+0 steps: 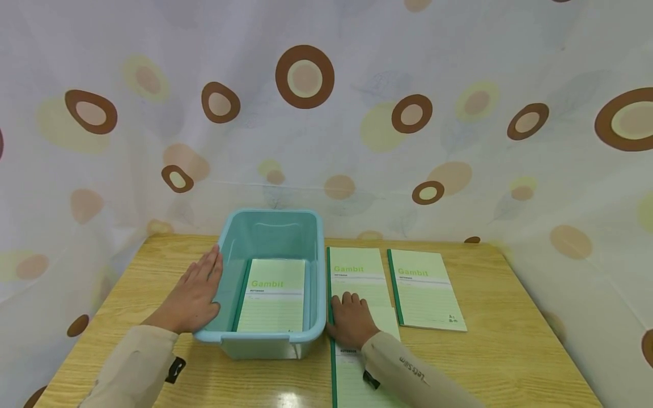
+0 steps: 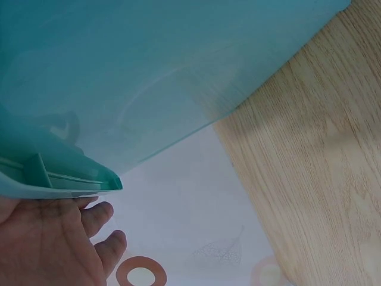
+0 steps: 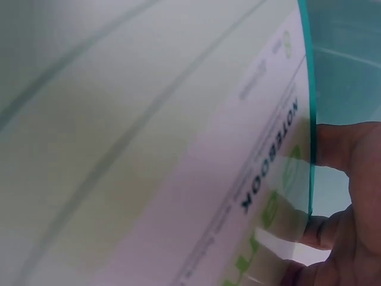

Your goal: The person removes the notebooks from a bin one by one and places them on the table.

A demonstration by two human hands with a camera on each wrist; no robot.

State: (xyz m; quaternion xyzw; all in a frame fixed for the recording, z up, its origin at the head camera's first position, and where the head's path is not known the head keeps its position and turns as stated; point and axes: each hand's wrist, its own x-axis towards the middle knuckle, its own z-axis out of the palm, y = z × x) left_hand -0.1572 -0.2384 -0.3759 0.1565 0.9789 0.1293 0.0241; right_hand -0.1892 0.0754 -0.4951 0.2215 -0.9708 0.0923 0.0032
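My left hand lies with straight fingers along the left rim of a light blue plastic bin. In the left wrist view, that hand is just under the bin's rim. A pale green notebook with a dark green spine lies inside the bin. To the right of the bin, my right hand grips the upper left part of the nearest notebook. In the right wrist view, the thumb is at that notebook's spine edge, and the cover fills most of the frame.
Behind the gripped notebook lies another one, its lower part overlapped. A further notebook rests to its right. All are on a wooden table, with a patterned curtain hanging behind and at both sides.
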